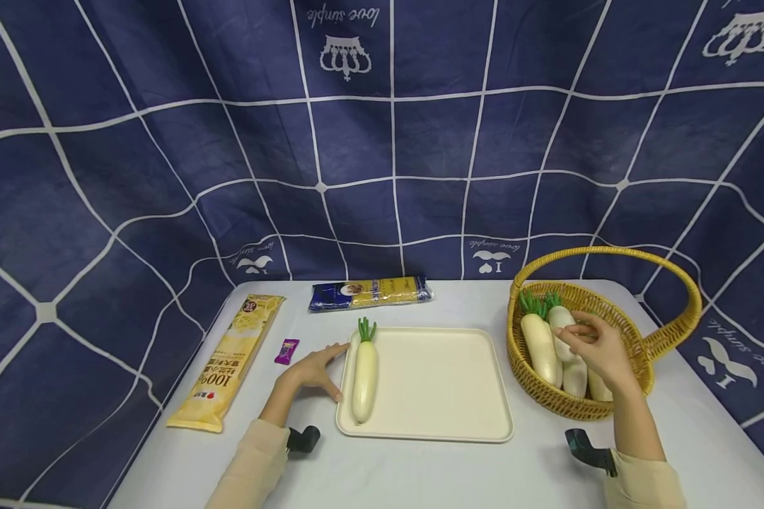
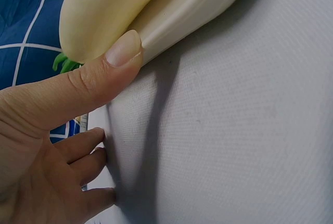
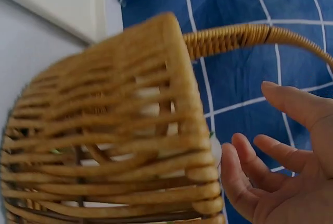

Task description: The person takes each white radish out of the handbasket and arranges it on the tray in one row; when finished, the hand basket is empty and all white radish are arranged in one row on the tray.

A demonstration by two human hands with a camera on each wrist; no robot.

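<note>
A white radish (image 1: 365, 382) with green leaf stubs lies lengthwise along the left side of a cream tray (image 1: 439, 382). My left hand (image 1: 308, 371) is at the tray's left edge, fingers spread; in the left wrist view its thumb (image 2: 124, 52) touches the rim beside the radish. At the right, my right hand (image 1: 601, 348) reaches over a wicker basket (image 1: 522, 378) holding several white radishes (image 1: 540, 346). Its fingertips are at the upper radish (image 1: 563, 322). In the right wrist view, the fingers (image 3: 237, 174) are apart and loosely bent, and the basket wall hides most of the radishes.
A long yellow pasta packet (image 1: 229, 360) lies at the left, with a small purple wrapped sweet (image 1: 286, 351) beside it. A blue and yellow pasta packet (image 1: 371, 293) lies behind the tray. The basket's tall handle (image 1: 684, 283) arches over its right side. Blue checked cloth (image 1: 433, 141) hangs behind.
</note>
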